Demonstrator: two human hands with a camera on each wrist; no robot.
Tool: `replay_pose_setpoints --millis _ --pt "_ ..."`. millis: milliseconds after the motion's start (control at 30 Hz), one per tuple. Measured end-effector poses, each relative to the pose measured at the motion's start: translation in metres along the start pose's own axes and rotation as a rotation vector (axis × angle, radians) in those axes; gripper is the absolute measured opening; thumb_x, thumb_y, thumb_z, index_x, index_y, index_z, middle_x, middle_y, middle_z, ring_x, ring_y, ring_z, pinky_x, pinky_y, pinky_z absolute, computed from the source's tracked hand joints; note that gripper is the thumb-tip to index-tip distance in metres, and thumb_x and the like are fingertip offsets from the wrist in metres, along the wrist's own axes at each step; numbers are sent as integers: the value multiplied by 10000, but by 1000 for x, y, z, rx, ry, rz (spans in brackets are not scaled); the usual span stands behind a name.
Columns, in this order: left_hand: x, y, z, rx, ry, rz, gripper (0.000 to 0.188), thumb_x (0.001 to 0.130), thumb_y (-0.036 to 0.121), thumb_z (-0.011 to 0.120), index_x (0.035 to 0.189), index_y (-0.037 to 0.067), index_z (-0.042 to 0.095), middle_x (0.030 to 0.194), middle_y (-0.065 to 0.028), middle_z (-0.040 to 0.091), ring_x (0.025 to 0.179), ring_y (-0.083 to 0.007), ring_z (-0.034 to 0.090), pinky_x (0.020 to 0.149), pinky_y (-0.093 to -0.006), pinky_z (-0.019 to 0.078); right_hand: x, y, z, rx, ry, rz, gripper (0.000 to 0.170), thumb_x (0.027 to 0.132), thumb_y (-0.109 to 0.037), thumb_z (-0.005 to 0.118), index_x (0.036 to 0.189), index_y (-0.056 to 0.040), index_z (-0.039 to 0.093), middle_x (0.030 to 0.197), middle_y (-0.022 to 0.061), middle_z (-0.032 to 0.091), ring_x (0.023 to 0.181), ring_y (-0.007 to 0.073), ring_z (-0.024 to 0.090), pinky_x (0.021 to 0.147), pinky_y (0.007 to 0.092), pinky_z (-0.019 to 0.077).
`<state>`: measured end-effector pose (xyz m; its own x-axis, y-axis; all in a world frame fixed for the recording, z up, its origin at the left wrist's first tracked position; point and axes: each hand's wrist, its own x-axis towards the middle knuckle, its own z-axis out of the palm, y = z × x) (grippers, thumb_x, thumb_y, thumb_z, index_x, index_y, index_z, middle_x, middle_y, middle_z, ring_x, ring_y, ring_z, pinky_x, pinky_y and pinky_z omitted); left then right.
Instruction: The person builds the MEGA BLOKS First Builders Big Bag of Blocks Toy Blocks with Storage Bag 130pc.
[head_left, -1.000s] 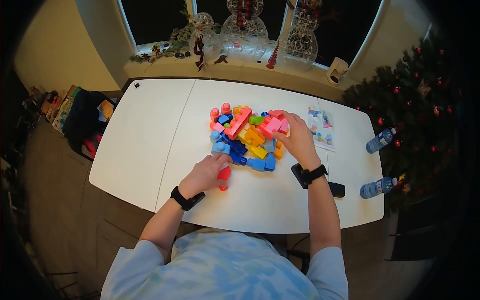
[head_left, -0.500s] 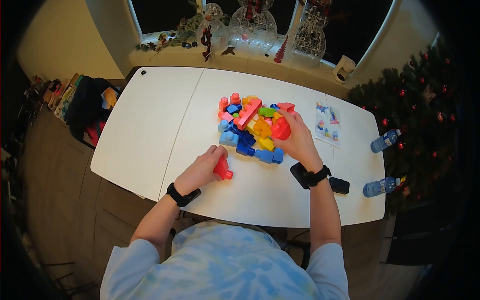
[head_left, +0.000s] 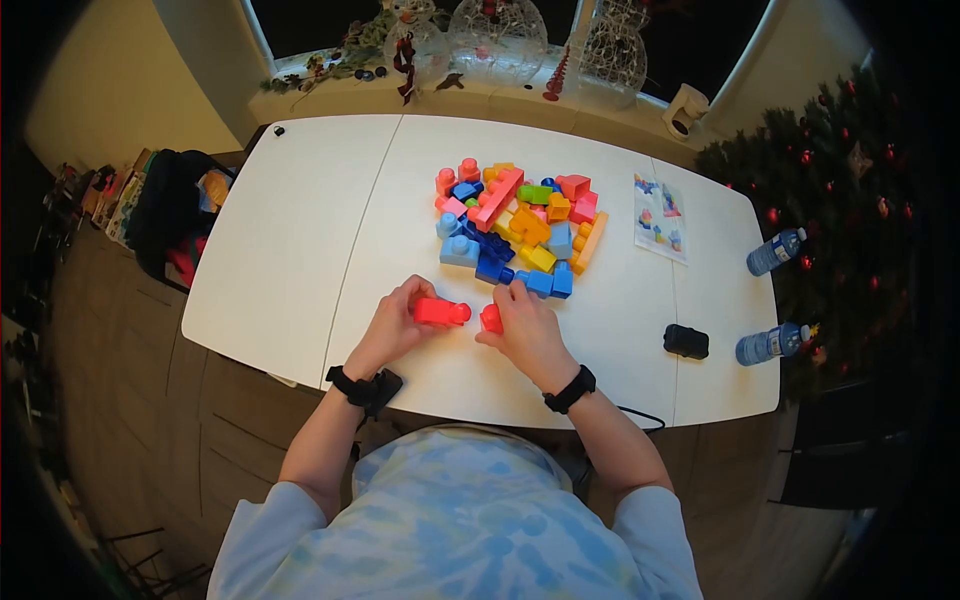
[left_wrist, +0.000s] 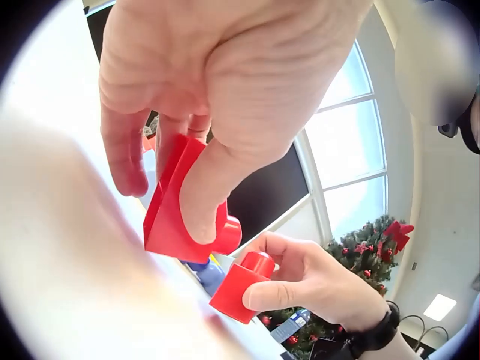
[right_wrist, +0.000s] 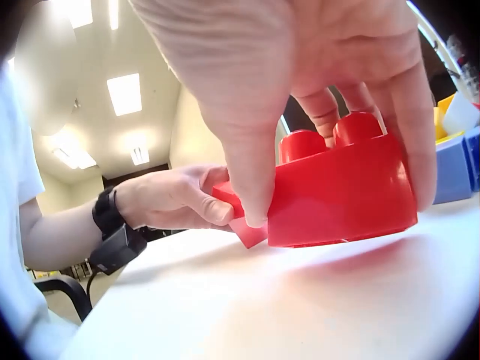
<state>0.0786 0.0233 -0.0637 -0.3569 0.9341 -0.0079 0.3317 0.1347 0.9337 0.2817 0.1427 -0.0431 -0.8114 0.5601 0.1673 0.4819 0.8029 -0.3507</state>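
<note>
In the head view my left hand (head_left: 388,330) grips a red toy building block (head_left: 438,312) by its far end, with the stud side facing right. Just across a small gap, my right hand (head_left: 530,338) pinches a second red block (head_left: 491,319). The right wrist view shows two round studs on top of this right-hand block (right_wrist: 341,195), held low over the white table (right_wrist: 315,300). Thumb and fingers press its opposite ends. Beyond both hands lies a loose pile of coloured blocks, including a light blue one (head_left: 459,252) and a long coral-red one (head_left: 497,200).
A printed picture sheet (head_left: 658,222) lies right of the pile. A black case (head_left: 686,342) and two water bottles (head_left: 776,252) stand toward the table's right edge. Window-sill decorations (head_left: 498,45) are behind the table, and a decorated tree (head_left: 835,190) stands at the right.
My right hand has lifted a red block from the pile's right side and brought it down-left beside my left hand. My left hand has turned its red block so the stud end points right.
</note>
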Motion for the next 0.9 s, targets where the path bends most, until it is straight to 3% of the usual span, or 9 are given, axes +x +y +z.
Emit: replay_pose_setpoints --millis 33,100,200,433,533,600,733,800,900 --pt "0 -5 -1 1 1 0 402 719 19 893 972 43 581 998 -102 721 935 -196 715 866 -316 564 0 -2 2 1 0 -1 602 710 -252 916 1137 -30 555 1120 156 575 999 336 665 771 415 574" --pt "1 -16 -2 334 34 43 435 674 54 919 981 44 611 992 -91 716 925 -223 698 856 -337 560 1 -4 5 34 -21 29 557 725 -149 891 1148 -35 548 1113 157 583 1032 347 655 804 421 575" --pt "1 -13 0 442 38 169 447 634 111 938 997 56 683 992 -80 715 921 -265 670 848 -373 551 0 -3 13 78 -3 -73 522 742 -57 846 1157 -40 529 1122 167 584 1033 355 653 814 429 576" --pt "0 -6 14 533 30 236 490 623 230 953 1060 101 773 994 -78 728 908 -295 656 844 -400 542 -4 -10 27 114 27 -54 477 771 18 782 1151 -49 501 1091 185 600 1005 375 657 812 443 572" --pt "2 -6 18 466 31 251 463 636 265 957 1034 98 787 979 -74 740 894 -282 669 847 -391 548 -5 -12 28 183 63 -21 445 774 -4 808 1096 -41 503 1069 188 606 1015 415 633 834 489 533" --pt "2 -7 21 444 42 172 432 647 281 960 998 89 798 979 -71 750 891 -273 683 844 -380 557 -6 -12 19 246 -24 -7 487 793 -109 841 1156 -47 523 1119 186 629 1049 408 638 855 480 539" --pt "-1 -7 19 375 23 137 428 642 271 944 1025 135 808 989 -60 746 937 -292 659 863 -402 549 -4 0 -23 183 106 -101 543 848 -277 826 1258 -55 547 1165 166 662 1069 371 664 858 461 554" --pt "-1 -9 17 388 31 139 436 627 272 953 1012 124 808 973 -70 748 914 -287 675 848 -397 557 6 16 -57 150 227 -54 481 867 -297 808 1219 -53 588 1168 156 677 1055 376 668 854 465 554" --pt "0 -8 15 370 -1 128 440 622 268 956 1007 114 808 963 -83 750 895 -292 684 841 -400 564 38 66 -93 37 249 58 415 874 -262 794 1195 -63 624 1136 161 694 1047 365 677 848 471 559"
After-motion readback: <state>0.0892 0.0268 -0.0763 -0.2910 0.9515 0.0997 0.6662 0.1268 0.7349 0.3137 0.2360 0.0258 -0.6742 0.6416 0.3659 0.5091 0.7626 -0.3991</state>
